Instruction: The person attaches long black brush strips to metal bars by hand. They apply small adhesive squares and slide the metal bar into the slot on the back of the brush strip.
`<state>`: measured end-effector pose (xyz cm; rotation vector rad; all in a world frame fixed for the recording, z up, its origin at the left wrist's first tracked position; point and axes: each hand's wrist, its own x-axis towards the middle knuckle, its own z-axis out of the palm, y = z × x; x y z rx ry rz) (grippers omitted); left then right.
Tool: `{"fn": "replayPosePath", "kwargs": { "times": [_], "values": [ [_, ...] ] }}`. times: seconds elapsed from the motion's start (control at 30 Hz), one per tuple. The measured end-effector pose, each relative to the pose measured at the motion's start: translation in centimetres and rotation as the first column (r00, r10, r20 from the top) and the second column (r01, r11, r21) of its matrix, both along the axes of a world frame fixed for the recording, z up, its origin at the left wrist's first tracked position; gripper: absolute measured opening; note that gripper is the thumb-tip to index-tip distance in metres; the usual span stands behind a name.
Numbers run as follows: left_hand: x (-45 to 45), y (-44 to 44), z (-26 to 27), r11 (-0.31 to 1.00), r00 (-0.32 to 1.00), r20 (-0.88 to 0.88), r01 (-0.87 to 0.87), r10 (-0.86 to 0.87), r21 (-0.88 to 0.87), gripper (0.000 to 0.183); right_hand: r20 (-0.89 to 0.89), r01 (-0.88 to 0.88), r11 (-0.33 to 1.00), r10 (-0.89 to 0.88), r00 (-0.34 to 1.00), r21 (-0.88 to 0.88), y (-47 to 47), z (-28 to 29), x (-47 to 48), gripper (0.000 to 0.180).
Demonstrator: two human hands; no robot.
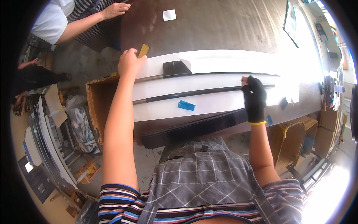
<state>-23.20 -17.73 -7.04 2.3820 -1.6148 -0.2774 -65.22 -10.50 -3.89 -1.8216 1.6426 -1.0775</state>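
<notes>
My bare left hand (131, 63) holds a small yellow strip (144, 51) at the left end of a white sheet on the table. My right hand (254, 93), in a black glove with a yellow cuff, is at the right end of a long dark rod (195, 92); whether its fingers grip the rod is unclear. A second long dark strip (174, 69), partly covered by a curled white film (223, 63), lies beyond that rod. Blue film pieces (186, 105) rest on the white sheet. Nearest my body, a stack of dark flat bars (195, 126) lies slanted along the table edge.
A co-worker's hand (116, 10) reaches over the brown table (218, 25) at the upper left. A white square (169, 15) lies on the table. An open cardboard box (102, 109) stands at the left edge, and more cardboard boxes (288, 140) stand at the lower right.
</notes>
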Motion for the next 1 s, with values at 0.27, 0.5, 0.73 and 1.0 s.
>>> {"fn": "replayPosePath", "kwargs": {
  "times": [0.27, 0.5, 0.73, 1.0],
  "values": [
    [-1.2, -1.8, -0.2, 0.974, 0.913, -0.346, 0.226, -0.217, -0.014, 0.01, 0.203, -0.174, 0.97, 0.139, 0.969, 0.17, 1.8, 2.0, 8.7, 0.017],
    [-9.9, 4.1, 5.1, 0.832, 0.493, -0.757, 0.542, -0.43, -0.12, 0.012, 0.028, -0.305, 0.921, 0.307, 0.951, 0.241, -1.1, 1.1, 14.5, 0.032],
    [-6.6, 5.2, -0.5, 0.82, 0.796, -0.212, 0.522, -0.567, -0.236, 0.027, -0.043, -0.093, 0.934, 0.115, 0.992, 0.345, -1.9, -2.0, 12.8, 0.025],
    [-8.0, 5.5, -1.4, 0.808, 0.808, -0.142, 0.525, -0.572, -0.269, 0.026, -0.345, -0.06, 0.934, 0.189, 0.919, 0.352, -2.6, -2.0, 13.0, 0.028]
  ]
}}
